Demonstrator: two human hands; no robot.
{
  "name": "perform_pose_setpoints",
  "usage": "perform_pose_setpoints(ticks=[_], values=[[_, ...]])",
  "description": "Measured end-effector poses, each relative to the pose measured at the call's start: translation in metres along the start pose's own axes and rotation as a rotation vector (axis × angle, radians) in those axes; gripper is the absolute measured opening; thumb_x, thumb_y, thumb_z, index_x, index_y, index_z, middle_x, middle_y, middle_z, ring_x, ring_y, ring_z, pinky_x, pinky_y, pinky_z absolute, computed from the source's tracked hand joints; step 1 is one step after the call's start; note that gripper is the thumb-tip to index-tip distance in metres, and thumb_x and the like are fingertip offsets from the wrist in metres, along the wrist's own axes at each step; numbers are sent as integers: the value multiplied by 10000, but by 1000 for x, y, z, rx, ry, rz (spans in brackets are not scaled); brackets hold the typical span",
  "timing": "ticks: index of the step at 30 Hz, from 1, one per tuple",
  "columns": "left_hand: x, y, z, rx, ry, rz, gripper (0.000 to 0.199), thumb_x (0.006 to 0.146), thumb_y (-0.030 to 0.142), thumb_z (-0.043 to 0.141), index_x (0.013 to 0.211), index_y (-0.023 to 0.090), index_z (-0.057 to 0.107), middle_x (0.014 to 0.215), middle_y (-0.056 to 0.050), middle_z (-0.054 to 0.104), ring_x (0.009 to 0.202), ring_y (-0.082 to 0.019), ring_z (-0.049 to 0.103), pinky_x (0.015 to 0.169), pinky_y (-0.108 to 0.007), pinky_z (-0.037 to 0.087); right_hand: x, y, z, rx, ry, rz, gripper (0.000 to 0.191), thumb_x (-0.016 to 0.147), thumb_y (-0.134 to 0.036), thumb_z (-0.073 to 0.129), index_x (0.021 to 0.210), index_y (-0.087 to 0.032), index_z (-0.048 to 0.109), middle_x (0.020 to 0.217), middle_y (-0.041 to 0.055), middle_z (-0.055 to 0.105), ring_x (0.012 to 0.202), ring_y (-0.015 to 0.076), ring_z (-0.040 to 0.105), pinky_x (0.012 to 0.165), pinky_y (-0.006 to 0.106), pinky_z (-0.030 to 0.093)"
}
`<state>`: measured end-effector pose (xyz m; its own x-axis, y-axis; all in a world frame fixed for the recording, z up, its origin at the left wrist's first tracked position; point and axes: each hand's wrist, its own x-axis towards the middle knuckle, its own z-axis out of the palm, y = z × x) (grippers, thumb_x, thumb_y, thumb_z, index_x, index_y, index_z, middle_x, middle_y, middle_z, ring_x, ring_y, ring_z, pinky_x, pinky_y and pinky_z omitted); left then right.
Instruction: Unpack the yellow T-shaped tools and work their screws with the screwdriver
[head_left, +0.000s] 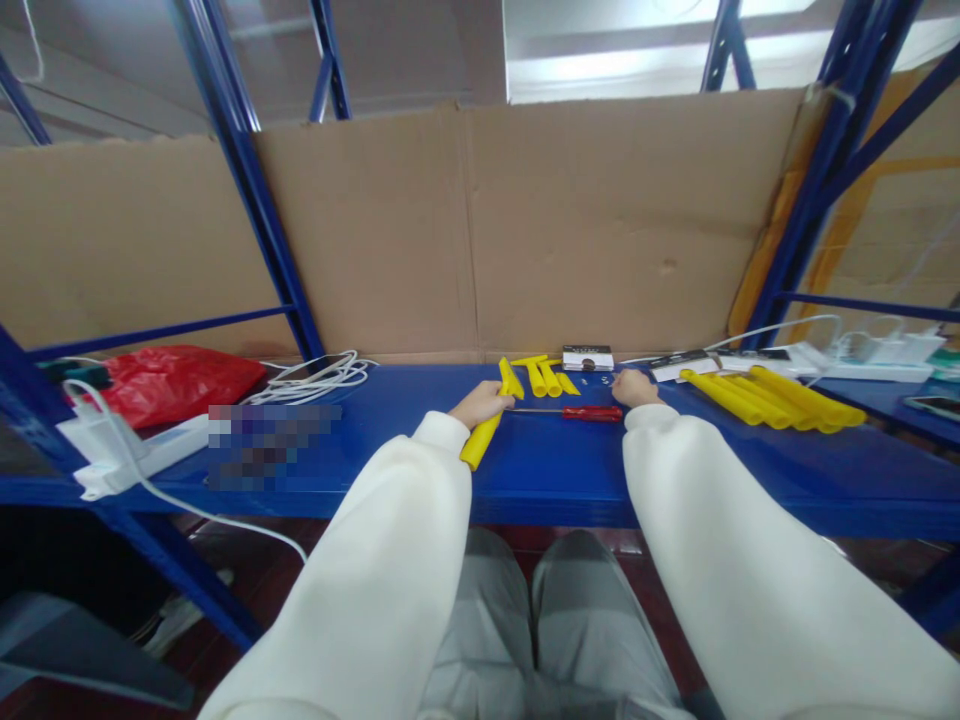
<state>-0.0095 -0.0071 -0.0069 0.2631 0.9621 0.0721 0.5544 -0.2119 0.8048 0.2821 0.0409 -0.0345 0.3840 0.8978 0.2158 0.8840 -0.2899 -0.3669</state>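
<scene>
My left hand (482, 404) is closed around a yellow T-shaped plastic piece (484, 442), its crossbar tilted up and its tube-like stem toward me. My right hand (636, 388) rests on the tabletop farther right, fingers curled together; anything between them is too small to make out. Beside those fingers lie a few tiny metal bits (604, 380), perhaps screws. A screwdriver (592, 412) with a red handle lies between my hands, its shaft pointing left. Several more yellow T-shaped pieces (552, 380) sit just behind it, next to a small black-and-white box (587, 357).
Several long yellow tubes (772, 400) lie at the right of the blue tabletop (555, 480). White power strips with cables (877, 360) stand behind them; another strip (172, 447), a coiled white cable (322, 378) and a red bag (180, 380) are left. Cardboard (525, 230) walls the back.
</scene>
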Motion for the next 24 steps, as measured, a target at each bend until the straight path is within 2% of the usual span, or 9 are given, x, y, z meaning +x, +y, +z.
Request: perform_pose_setpoints(ticks=[8, 14, 18, 21, 24], values=[[-2, 3, 0, 3, 5, -8, 102, 729, 79, 562, 672, 155, 597, 498, 45, 516, 470, -121, 497, 495, -224, 377, -2, -4, 1, -79, 20, -60, 313, 865, -161, 518, 1109, -139, 712, 1252, 213, 635, 1213, 327, 572, 958, 447, 454], [-3, 5, 0, 7, 1, -8, 103, 736, 74, 561, 683, 155, 596, 477, 48, 511, 447, -123, 501, 485, -225, 386, -4, -6, -1, -77, 29, -90, 293, 871, -175, 526, 1088, -156, 722, 1238, 195, 656, 1202, 321, 591, 959, 451, 459], [0, 2, -1, 30, 16, -35, 103, 752, 72, 558, 694, 150, 593, 473, 40, 515, 441, -122, 506, 469, -221, 386, -4, -7, -3, -31, 43, -45, 316, 855, -157, 539, 1114, -147, 719, 1240, 201, 660, 1198, 328, 602, 955, 441, 469], [6, -6, -2, 51, 84, -6, 96, 720, 55, 590, 767, 129, 627, 591, 16, 599, 491, -115, 542, 500, -216, 426, 0, -9, -8, 70, 108, -11, 350, 831, -123, 538, 1134, -125, 713, 1186, 218, 680, 1143, 317, 636, 911, 383, 488], [12, -15, -3, 52, 148, 44, 216, 725, 85, 614, 936, 121, 647, 812, -34, 698, 616, -140, 634, 584, -233, 502, 3, -12, -17, 168, 180, -44, 367, 815, -103, 530, 1134, -117, 711, 1099, 198, 713, 1053, 281, 670, 856, 314, 494]])
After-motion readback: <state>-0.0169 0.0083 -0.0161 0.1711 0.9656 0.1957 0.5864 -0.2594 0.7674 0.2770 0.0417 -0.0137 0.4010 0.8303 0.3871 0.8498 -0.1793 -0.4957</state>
